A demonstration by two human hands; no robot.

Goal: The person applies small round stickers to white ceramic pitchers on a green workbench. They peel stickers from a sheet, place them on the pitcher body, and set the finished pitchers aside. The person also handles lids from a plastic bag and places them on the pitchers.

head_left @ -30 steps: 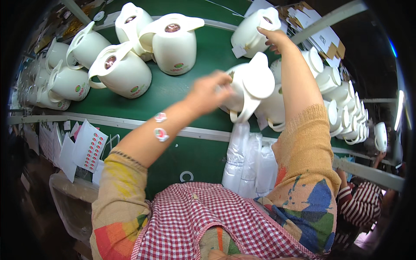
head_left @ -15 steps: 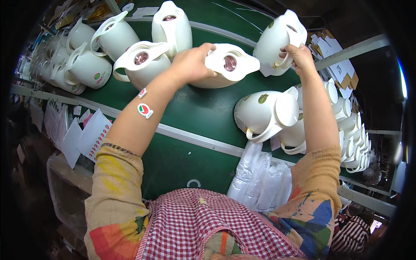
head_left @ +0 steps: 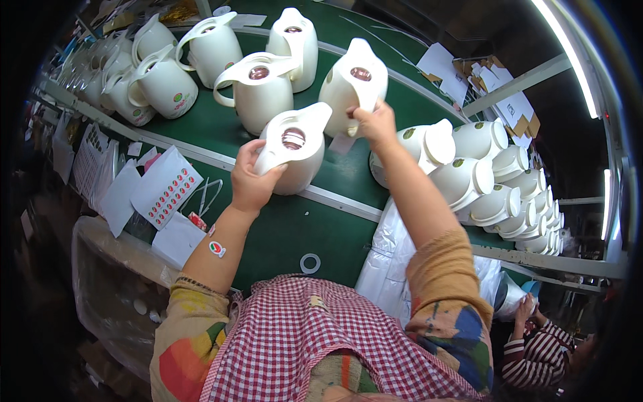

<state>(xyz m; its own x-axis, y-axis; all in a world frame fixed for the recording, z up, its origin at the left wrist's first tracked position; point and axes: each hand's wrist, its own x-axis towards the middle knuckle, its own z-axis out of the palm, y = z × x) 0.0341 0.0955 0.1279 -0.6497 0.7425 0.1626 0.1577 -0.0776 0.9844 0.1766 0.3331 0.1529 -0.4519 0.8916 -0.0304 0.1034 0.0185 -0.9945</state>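
Note:
Close in front of me, my left hand (head_left: 254, 177) is closed round the handle side of a white vacuum jug (head_left: 307, 163). That jug tilts over the near rail, its open mouth showing a shiny lining. Farther back and to the right, my right hand (head_left: 376, 124) grips the handle of another white vacuum jug (head_left: 331, 90), also without a lid. A paper tag (head_left: 342, 143) hangs below it. Just behind my left hand's jug stands a similar open jug (head_left: 258, 107). Two small stickers (head_left: 216, 248) cling to my left forearm.
More open jugs (head_left: 171, 94) crowd the left of the green bench (head_left: 268, 234). Lidded jugs (head_left: 462, 184) lie in rows at right. Plastic bags (head_left: 385, 251) and a ring (head_left: 309, 263) are near me, a sticker sheet (head_left: 166, 187) at left. A person in stripes (head_left: 542, 352) works at lower right.
My left hand has brought its jug nearer to me and leftward. My right hand has carried its jug left, away from the lidded jugs. The view has turned somewhat.

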